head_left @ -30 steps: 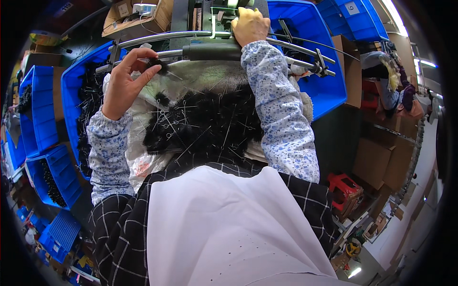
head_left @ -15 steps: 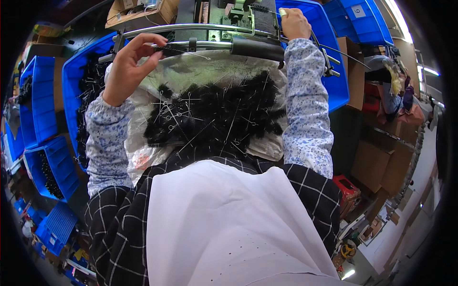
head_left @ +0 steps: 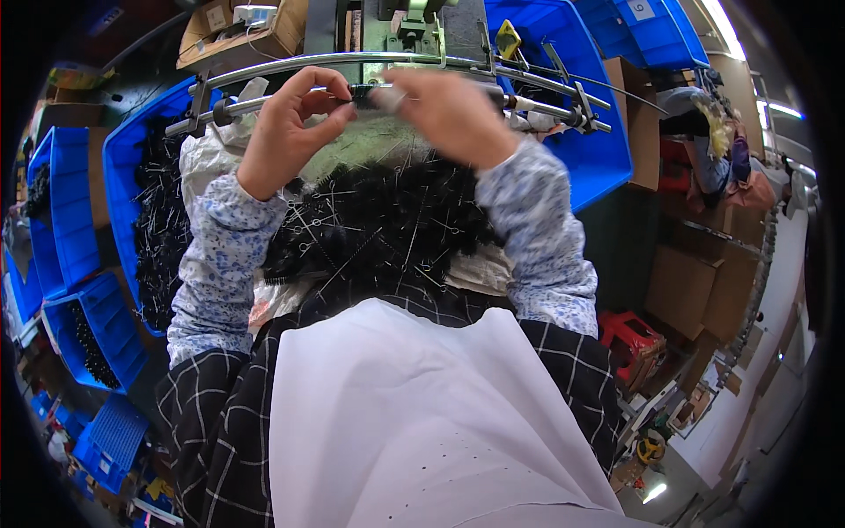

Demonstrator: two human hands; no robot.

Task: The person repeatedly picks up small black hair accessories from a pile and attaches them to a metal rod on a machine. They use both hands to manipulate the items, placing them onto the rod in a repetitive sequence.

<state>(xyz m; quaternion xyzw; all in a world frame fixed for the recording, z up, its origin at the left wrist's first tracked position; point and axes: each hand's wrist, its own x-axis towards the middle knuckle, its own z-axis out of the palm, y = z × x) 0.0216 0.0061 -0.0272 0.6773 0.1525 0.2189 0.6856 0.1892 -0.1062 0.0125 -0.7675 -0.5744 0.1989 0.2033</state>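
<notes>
Blue plastic crates and cardboard boxes [head_left: 678,292] crowd the workshop around a machine with curved metal rails [head_left: 330,60]. A blue crate [head_left: 121,207] filled with black bristly pieces stands to the left, and another blue crate [head_left: 606,167] to the right. Over the lap, a heap of black wire brushes [head_left: 378,224] lies on a pale sheet [head_left: 480,271]. The left hand [head_left: 299,132] pinches a black brush [head_left: 363,91] between thumb and forefinger, near the rails; the right hand [head_left: 449,114], motion-blurred, is at its other end, its grip impossible to tell.
</notes>
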